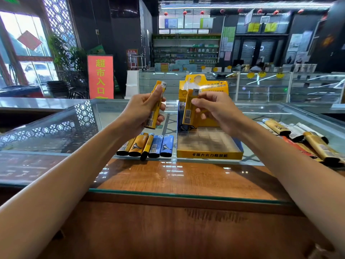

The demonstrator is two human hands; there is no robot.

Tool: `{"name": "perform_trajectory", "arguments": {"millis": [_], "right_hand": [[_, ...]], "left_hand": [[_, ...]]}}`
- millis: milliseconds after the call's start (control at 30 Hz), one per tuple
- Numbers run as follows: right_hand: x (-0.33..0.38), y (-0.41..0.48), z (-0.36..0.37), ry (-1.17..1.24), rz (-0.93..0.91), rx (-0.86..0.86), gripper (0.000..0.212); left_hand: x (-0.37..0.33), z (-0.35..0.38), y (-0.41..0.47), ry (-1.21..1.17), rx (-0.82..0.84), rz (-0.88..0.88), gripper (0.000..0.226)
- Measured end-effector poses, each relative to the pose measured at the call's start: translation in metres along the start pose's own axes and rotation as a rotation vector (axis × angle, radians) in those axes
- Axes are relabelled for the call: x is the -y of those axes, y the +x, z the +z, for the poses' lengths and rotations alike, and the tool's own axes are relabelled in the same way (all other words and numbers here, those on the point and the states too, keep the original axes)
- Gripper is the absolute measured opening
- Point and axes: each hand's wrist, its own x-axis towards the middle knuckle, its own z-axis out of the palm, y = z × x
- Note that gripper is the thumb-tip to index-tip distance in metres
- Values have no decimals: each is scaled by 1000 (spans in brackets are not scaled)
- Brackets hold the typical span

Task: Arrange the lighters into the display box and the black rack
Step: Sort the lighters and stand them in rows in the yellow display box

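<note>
The right hand [214, 109] grips a yellow lighter [188, 111] upright, over the back-left corner of the display box [209, 155] mid-worktop. The left hand [143, 109] grips a second lighter [153, 118], farther left of the box.

Yellow lighters [188, 111] in both hands [140, 109]

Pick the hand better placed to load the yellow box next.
Probably right hand: its yellow plastic lighter is over the yellow cardboard display box; the left hand holds another yellow lighter left of it.
</note>
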Motion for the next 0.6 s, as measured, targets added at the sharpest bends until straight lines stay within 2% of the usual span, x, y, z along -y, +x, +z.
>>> {"name": "perform_trajectory", "arguments": {"millis": [100,267,367,600], "right_hand": [[0,0,-4,-16,7,0,20],[0,2,-10,64,1,20,11],[-1,2,-13,-31,3,6,15],[-8,2,-9,-243,-86,-115,8]], "left_hand": [[0,0,1,-41,11,-38,42],[1,0,1,-43,14,-40,42],[1,0,1,-36,37,-47,40],[2,1,2,-57,115,-125,45]]}}
